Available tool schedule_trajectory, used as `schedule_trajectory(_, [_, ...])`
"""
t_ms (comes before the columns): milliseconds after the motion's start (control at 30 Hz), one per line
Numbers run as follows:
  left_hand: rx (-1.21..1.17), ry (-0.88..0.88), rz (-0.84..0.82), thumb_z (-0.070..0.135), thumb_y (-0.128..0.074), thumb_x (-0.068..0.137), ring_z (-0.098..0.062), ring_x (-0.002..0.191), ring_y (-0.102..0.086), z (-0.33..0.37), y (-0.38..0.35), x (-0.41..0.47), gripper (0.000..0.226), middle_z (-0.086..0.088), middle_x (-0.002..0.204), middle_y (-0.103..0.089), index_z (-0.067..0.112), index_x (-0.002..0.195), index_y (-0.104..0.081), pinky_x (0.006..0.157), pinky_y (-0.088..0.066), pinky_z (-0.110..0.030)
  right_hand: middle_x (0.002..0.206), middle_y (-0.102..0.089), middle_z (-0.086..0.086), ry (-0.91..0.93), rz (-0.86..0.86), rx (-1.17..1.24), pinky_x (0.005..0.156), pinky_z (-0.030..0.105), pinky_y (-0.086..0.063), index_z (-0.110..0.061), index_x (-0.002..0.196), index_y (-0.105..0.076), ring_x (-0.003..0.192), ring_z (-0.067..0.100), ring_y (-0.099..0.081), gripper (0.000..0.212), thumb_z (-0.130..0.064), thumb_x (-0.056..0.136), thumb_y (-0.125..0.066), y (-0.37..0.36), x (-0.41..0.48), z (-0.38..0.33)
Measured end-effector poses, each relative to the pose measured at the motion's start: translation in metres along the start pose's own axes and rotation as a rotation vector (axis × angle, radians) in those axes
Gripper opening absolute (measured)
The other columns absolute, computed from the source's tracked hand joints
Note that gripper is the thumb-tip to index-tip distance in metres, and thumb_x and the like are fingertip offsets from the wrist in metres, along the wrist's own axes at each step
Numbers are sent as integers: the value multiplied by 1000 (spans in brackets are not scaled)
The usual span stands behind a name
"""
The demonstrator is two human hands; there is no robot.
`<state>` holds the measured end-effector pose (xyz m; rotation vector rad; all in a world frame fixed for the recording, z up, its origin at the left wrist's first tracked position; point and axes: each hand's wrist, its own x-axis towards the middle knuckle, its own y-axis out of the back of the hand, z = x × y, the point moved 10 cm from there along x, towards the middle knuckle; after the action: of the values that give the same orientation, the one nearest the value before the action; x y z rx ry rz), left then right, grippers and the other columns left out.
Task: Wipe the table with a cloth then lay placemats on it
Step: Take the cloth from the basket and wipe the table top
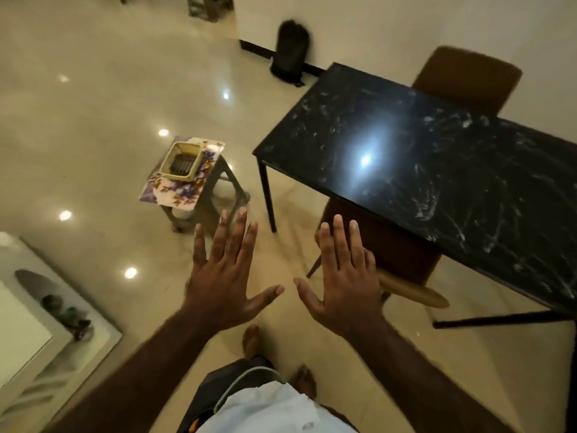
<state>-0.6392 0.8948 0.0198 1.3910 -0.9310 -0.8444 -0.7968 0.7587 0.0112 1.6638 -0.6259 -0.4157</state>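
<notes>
The black marble table (421, 145) stands at two o'clock from the hands, its top streaked pale. At eleven o'clock a floral placemat (175, 190) lies on a small stool (220, 182). On the placemat sits a cream basket (179, 177) holding dark items too blurred to name. The left hand (223, 285) and right hand (346, 285) hover with fingers spread, holding nothing.

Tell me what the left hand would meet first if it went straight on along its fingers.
Probably the small stool carrying the floral placemats and cream basket. The left hand is in mid-air and depth is unclear, so it might pass above.
</notes>
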Motion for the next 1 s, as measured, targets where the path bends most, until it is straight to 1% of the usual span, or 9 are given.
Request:
schedule_trajectory(67, [-2,85,4,97,-34,92,-41,173,7,-28,4,-19,126,-15,187,9,9,178,-7,131,-9,-77,185,15,10,68,-7,5,132,55,-18,-17,178,4,172,35,10,112,-83,100,-41,-2,9,-28])
schedule_trajectory(200, [11,260,-3,98,-32,92,-41,172,9,-90,9,-60,127,-16,186,9,8,178,-7,131,-10,-77,185,14,11,219,-33,12,132,60,-22,-15,178,2,172,36,8,112,-85,100,-39,-11,33,-95])
schedule_trajectory(267, [9,323,9,98,-33,92,-41,173,8,-115,10,-80,127,-15,187,8,8,178,-7,131,-10,-77,185,13,11,280,-44,29,132,60,-22,-15,178,0,172,36,8,112,-85,99,-39,-18,44,-127])
schedule_trajectory(367, [-9,423,8,98,-34,93,-40,173,8,-161,6,-109,127,-14,187,9,8,178,-7,132,-11,-76,185,12,11,377,-72,49,131,63,-25,-15,178,-1,172,36,6,114,-86,98,-41,-36,62,-181])
schedule_trajectory(533, [-35,549,8,98,-34,93,-39,173,10,-239,-7,-143,127,-12,187,12,9,178,-3,133,-11,-74,186,10,10,484,-109,59,130,65,-28,-15,178,-2,172,36,4,115,-88,97,-41,-63,92,-268])
schedule_trajectory(667, [-71,609,-9,99,-30,93,-37,173,11,-305,-14,-161,126,-10,187,14,10,178,-1,134,-9,-73,185,14,10,527,-133,25,130,64,-30,-16,178,3,172,36,5,118,-90,96,-38,-77,122,-335])
schedule_trajectory(800, [-91,642,6,99,-30,92,-37,173,9,-373,-18,-173,126,-9,187,12,12,178,0,133,-11,-73,185,15,8,511,-152,18,131,65,-28,-19,177,9,172,36,6,119,-92,95,-37,-91,156,-392])
schedule_trajectory(900, [-101,651,-25,100,-30,92,-36,173,9,-420,-27,-174,126,-9,187,12,12,178,-2,133,-12,-73,186,11,10,511,-179,-9,130,65,-29,-19,177,7,172,37,4,119,-92,95,-37,-107,181,-428])
schedule_trajectory(1000, [-121,657,-37,100,-31,92,-36,173,9,-472,-35,-164,126,-9,187,11,12,178,-2,133,-12,-73,186,12,10,506,-200,7,132,65,-26,-20,177,7,172,37,5,120,-91,94,-40,-121,215,-462])
